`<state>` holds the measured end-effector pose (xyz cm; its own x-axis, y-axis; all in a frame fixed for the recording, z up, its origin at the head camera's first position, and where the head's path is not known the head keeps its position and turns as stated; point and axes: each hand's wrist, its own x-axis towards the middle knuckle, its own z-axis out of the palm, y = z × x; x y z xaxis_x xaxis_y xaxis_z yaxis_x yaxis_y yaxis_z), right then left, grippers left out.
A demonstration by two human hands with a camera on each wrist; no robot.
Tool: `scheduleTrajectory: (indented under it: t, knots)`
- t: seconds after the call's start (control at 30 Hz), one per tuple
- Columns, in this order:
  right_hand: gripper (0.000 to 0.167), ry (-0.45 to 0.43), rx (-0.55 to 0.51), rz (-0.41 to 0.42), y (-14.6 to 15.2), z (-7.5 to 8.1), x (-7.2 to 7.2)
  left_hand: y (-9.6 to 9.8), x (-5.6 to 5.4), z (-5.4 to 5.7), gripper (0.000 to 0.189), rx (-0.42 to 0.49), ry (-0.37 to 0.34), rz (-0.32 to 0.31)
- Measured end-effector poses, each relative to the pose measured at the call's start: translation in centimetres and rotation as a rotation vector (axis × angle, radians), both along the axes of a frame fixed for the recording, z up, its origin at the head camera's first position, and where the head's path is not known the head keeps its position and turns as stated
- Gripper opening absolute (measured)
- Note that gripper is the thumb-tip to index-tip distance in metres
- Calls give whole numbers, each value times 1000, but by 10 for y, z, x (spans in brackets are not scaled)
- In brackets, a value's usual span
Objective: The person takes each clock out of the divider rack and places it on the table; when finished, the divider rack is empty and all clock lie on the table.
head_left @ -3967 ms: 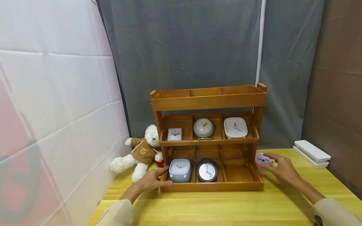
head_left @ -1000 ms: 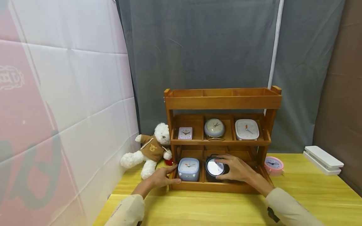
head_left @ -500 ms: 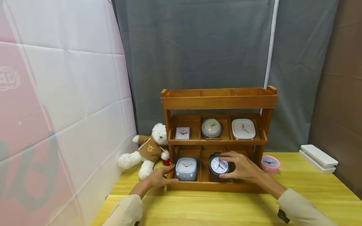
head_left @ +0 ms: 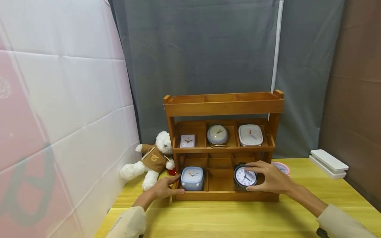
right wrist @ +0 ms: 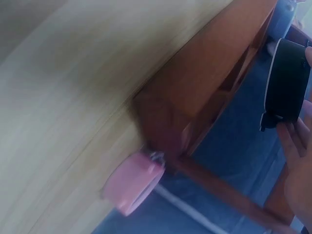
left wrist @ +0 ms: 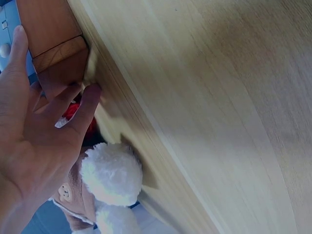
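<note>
On the person I see a pale beige left sleeve [head_left: 128,222] with faint dark lettering [head_left: 116,224], lower left, and a matching right sleeve [head_left: 342,222], lower right.

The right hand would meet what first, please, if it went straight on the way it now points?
Beyond the black clock it holds, the right hand points left toward the blue clock, probably met first, though the low divider between might catch it sooner; depth is unclear.

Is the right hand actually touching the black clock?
Touching: the head view shows the right hand gripping the black clock, fingers at its upper edge, thumb at its lower edge.
</note>
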<state>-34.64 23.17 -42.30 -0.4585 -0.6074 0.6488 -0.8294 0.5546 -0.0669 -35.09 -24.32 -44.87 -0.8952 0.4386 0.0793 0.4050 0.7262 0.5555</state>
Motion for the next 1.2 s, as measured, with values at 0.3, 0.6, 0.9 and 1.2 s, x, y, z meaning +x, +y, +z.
scheduleTrajectory:
  t: [0.3, 0.6, 0.9, 1.2]
  knots:
    - [68, 103, 69, -125, 44, 3, 16, -3, -1, -1, 81, 19, -10, -22]
    - [72, 102, 51, -159, 91, 8, 31, -3, -2, -1, 82, 20, -19, -14]
    - [70, 98, 10, -244, 136, -7, 39, -2, -2, -2, 82, 19, -29, -18]
    - [69, 37, -12, -298, 176, -31, 37, -1, -1, -2, 82, 14, -23, -22]
